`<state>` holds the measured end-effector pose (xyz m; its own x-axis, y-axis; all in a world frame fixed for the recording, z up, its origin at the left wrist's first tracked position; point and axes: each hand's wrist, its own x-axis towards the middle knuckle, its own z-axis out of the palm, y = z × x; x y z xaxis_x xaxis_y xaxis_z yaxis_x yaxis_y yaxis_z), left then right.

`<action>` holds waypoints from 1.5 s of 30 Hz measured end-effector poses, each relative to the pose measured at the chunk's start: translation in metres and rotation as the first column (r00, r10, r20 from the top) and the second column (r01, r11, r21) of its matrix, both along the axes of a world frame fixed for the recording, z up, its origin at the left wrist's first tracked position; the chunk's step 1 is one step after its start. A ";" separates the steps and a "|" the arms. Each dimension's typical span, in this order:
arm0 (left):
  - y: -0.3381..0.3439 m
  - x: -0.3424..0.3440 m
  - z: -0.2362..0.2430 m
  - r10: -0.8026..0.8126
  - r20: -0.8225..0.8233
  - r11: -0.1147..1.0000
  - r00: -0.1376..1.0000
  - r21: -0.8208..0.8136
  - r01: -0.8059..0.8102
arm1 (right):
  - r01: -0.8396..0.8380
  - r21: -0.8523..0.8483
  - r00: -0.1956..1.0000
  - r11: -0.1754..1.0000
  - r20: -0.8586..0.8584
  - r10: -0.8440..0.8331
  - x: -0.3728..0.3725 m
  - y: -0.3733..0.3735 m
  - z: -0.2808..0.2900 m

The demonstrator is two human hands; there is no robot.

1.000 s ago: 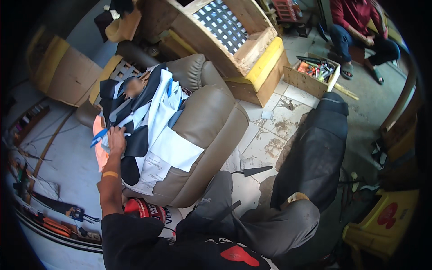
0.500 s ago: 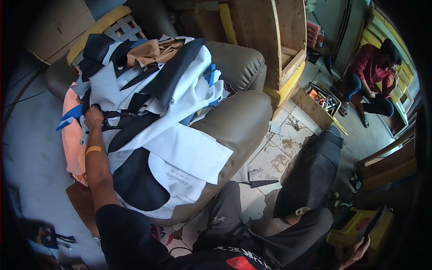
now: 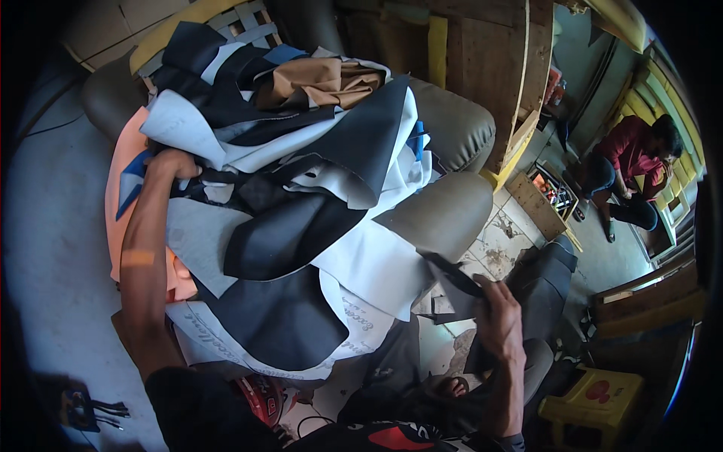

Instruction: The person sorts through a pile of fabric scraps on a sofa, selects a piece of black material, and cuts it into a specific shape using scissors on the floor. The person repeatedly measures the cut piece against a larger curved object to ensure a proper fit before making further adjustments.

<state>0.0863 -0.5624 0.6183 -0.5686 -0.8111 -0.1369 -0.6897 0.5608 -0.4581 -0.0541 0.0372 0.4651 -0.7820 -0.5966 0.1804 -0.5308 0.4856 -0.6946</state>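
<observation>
A heap of upholstery material scraps, black, white-backed, tan and peach, lies over a brown padded armchair (image 3: pixel 444 211). My left hand (image 3: pixel 173 164) is closed in the heap's left side, gripping a dark scrap (image 3: pixel 215 181); its fingertips are partly hidden. Beside it, a pale scrap (image 3: pixel 177 124) curls upward and a peach scrap (image 3: pixel 120 196) hangs down the side. My right hand (image 3: pixel 498 313) is raised at the heap's near right, closed on a dark flat scrap (image 3: pixel 456 286), slightly blurred. Large black scraps (image 3: pixel 286 320) lie between my arms.
A wooden frame (image 3: pixel 482 68) stands behind the armchair. Further right are a wooden box of tools (image 3: pixel 538 203) and a seated person (image 3: pixel 636 166) in a red shirt. A yellow stool (image 3: pixel 591 399) is at the lower right, and a red object (image 3: pixel 260 399) sits by my legs.
My right hand has come up from the lower right to the heap with the dark scrap. Near my left hand, scraps have shifted; a black one has folded over toward me. The view has shifted.
</observation>
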 end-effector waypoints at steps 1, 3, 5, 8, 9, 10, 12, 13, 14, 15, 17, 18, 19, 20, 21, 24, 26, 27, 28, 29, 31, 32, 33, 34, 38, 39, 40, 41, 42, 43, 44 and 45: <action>0.061 0.001 0.023 0.034 0.003 0.996 0.999 -0.084 -0.034 | -0.032 0.003 0.999 0.999 0.017 0.032 0.005 -0.015 0.009; 0.166 0.001 0.040 -0.340 -0.032 0.888 0.940 -0.339 0.310 | -0.097 -0.045 0.992 0.994 0.081 0.100 0.017 -0.024 0.015; 0.264 -0.039 -0.014 -0.826 -0.360 0.563 0.434 -0.486 0.669 | -0.107 0.000 0.992 0.994 0.067 0.107 0.010 -0.006 -0.005; 0.357 -0.086 -0.033 -0.886 -0.434 0.305 0.164 -0.279 0.911 | -0.162 -0.033 0.974 0.986 0.156 0.165 0.029 -0.006 -0.023; 0.351 -0.109 -0.049 -0.919 -0.296 0.340 0.261 -0.256 0.905 | -0.209 -0.105 0.951 0.972 0.210 0.227 0.039 -0.009 -0.022; 0.325 -0.138 -0.080 -0.941 -0.110 0.337 0.320 -0.399 0.853 | -0.238 -0.119 0.943 0.964 0.209 0.258 0.048 -0.011 -0.023; 0.272 -0.166 -0.089 -0.796 0.051 0.575 0.604 -0.248 0.779 | -0.271 -0.143 0.939 0.952 0.178 0.294 0.057 -0.003 -0.023; 0.244 -0.174 -0.081 -0.800 0.010 0.582 0.599 -0.225 0.781 | -0.254 -0.130 0.942 0.959 0.191 0.275 0.056 0.007 -0.022; 0.219 -0.176 -0.074 -0.801 -0.033 0.575 0.597 -0.317 0.754 | -0.217 -0.109 0.950 0.970 0.204 0.235 0.049 0.018 -0.026; 0.181 -0.169 -0.062 -0.880 -0.076 0.437 0.469 -0.517 0.736 | -0.179 -0.103 0.956 0.979 0.216 0.197 0.043 0.031 -0.029; 0.101 -0.138 -0.021 -0.854 -0.099 0.440 0.511 -0.661 0.607 | -0.118 -0.133 0.948 0.984 0.281 0.151 0.037 0.041 -0.037; 0.064 -0.116 -0.003 -0.783 -0.151 0.507 0.603 -0.716 0.480 | -0.100 -0.125 0.954 0.987 0.270 0.131 0.031 0.043 -0.040; 0.038 -0.096 0.010 -0.692 -0.231 0.592 0.684 -0.724 0.354 | -0.073 -0.103 0.963 0.992 0.252 0.098 0.023 0.051 -0.042; 0.011 -0.070 0.013 -0.622 -0.265 0.630 0.737 -0.728 0.270 | -0.049 -0.079 0.970 0.996 0.233 0.066 0.015 0.057 -0.043; -0.023 -0.035 0.017 -0.560 -0.278 0.651 0.781 -0.730 0.207 | -0.006 -0.115 0.969 0.993 0.245 0.034 0.012 0.058 -0.043; -0.118 0.066 -0.016 -0.187 -0.419 0.892 0.889 -0.451 -0.025 | 0.062 -0.143 0.941 0.988 0.337 -0.010 -0.001 0.050 -0.052; -0.121 0.107 -0.081 -0.315 -0.796 0.946 0.517 -0.308 0.101 | 0.043 -0.133 0.958 0.990 0.288 -0.003 -0.009 0.041 -0.059; -0.149 0.125 -0.084 -0.506 -0.788 0.861 0.351 -0.437 0.260 | 0.026 -0.138 0.955 0.990 0.296 0.016 -0.010 0.031 -0.059; -0.133 0.112 -0.097 -0.458 -0.798 0.887 0.391 -0.383 0.258 | 0.022 -0.100 0.959 0.995 0.282 0.007 -0.015 0.025 -0.060; -0.110 0.090 -0.120 -0.283 -0.899 0.949 0.334 -0.212 0.232 | 0.015 -0.072 0.971 0.997 0.238 0.003 -0.019 0.028 -0.063; -0.075 0.067 -0.111 -0.031 -0.946 0.982 0.324 0.031 0.185 | -0.026 -0.021 0.980 0.999 0.197 0.030 -0.019 0.020 -0.060; -0.073 0.071 -0.094 0.030 -0.929 0.984 0.368 0.093 0.153 | -0.047 -0.021 0.981 0.999 0.188 0.050 -0.017 0.014 -0.059; -0.083 0.080 -0.094 0.006 -0.855 1.000 0.519 -0.006 -0.022 | -0.073 -0.052 0.986 0.996 0.148 0.080 -0.014 0.011 -0.064; -0.082 0.082 -0.090 0.102 -0.830 0.995 0.548 0.080 -0.064 | -0.083 -0.067 0.986 0.994 0.141 0.092 -0.014 0.012 -0.066; -0.092 0.107 -0.038 0.008 -0.459 0.998 0.889 -0.046 -0.033 | -0.096 -0.050 0.972 0.994 0.209 0.104 -0.009 0.018 -0.065; -0.061 0.071 0.000 0.001 -0.241 0.988 0.971 0.148 0.035 | -0.074 -0.026 0.974 0.997 0.213 0.078 -0.011 0.026 -0.063; -0.043 0.056 0.032 0.204 -0.135 0.978 0.970 0.070 -0.196 | -0.068 -0.014 0.972 0.998 0.225 0.069 -0.011 0.031 -0.064; 0.006 0.034 0.050 0.104 -0.207 0.966 0.973 -0.212 -0.148 | -0.051 -0.049 0.983 0.997 0.174 0.059 -0.016 0.037 -0.070; 0.057 0.012 0.068 -0.003 -0.269 0.859 0.963 -0.493 -0.135 | -0.032 -0.049 0.983 0.998 0.179 0.040 -0.019 0.041 -0.074; 0.100 -0.010 0.065 -0.103 -0.344 0.720 0.933 -0.673 -0.168 | -0.009 -0.013 0.985 1.000 0.171 0.011 -0.022 0.048 -0.075; 0.121 -0.029 0.059 -0.372 -0.303 0.504 0.878 -0.860 -0.083 | 0.009 0.001 0.984 1.000 0.176 -0.009 -0.024 0.052 -0.074; 0.135 -0.057 0.044 -0.478 -0.346 0.626 0.808 -0.779 0.037 | 0.030 0.072 0.977 0.997 0.207 -0.045 -0.026 0.056 -0.071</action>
